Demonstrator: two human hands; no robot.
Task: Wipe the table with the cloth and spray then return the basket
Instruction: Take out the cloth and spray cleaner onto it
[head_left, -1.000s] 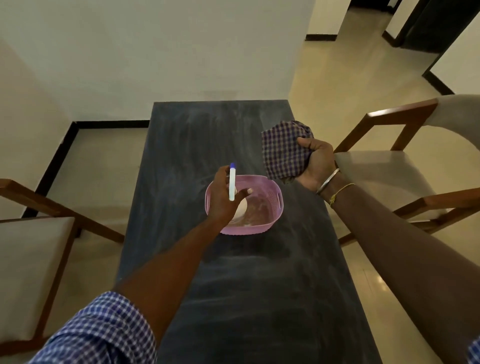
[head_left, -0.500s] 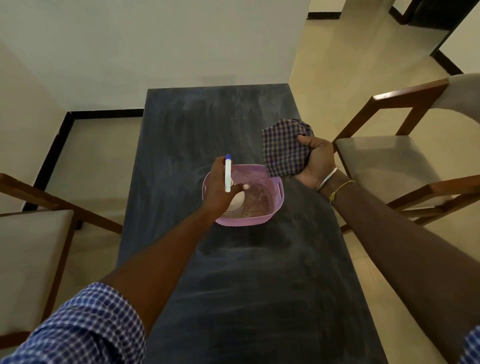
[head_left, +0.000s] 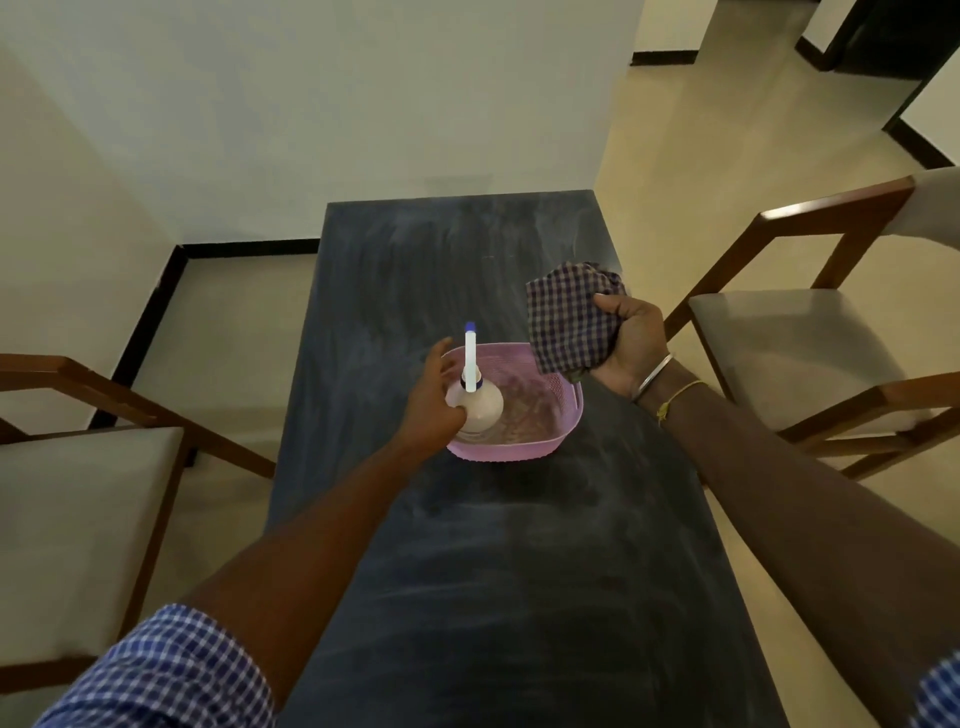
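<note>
On the dark table (head_left: 493, 571) stands a pink mesh basket (head_left: 519, 449). A white spray bottle (head_left: 478, 402) with a blue-tipped nozzle stands upright in the basket's left half. My left hand (head_left: 431, 400) is beside the bottle on its left, fingers spread and relaxed, the thumb just at the bottle's side. A bunched purple checked cloth (head_left: 569, 319) hangs above the basket's far right corner, gripped by my right hand (head_left: 631, 338).
A wooden chair with a pale seat (head_left: 62, 525) stands left of the table, and another chair (head_left: 810, 358) stands to its right. A white wall runs behind the table's far end. Tiled floor lies on both sides.
My left hand lowered the spray bottle into the basket and loosened its grip on it. The right hand kept hold of the cloth and barely moved.
</note>
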